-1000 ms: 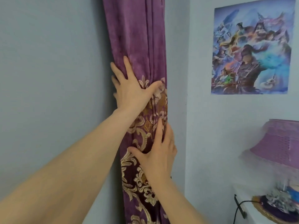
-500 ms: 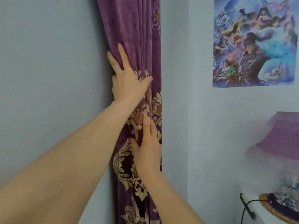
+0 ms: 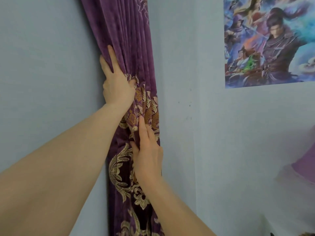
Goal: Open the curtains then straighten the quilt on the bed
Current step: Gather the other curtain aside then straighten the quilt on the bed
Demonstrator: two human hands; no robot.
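A purple curtain [image 3: 129,31] with gold floral embroidery hangs gathered into a narrow bundle in the room's corner. My left hand [image 3: 117,84] is the upper one. Its fingers wrap round the bundle's left edge and its thumb digs into the embroidered folds, gripping the cloth. My right hand [image 3: 148,157] lies lower on the front of the curtain, fingers straight and together, thumb out to the left, pressing flat on the fabric. The bed and the quilt are out of view.
Grey-blue walls meet in a corner just right of the curtain. A colourful poster [image 3: 269,41] hangs on the right wall. Part of a purple lampshade [image 3: 305,166] shows at the right edge.
My left hand has closed round the curtain's left edge and squeezed the bundle narrower. My right hand's spread fingers have drawn together against the fabric. The view has shifted a little to the right.
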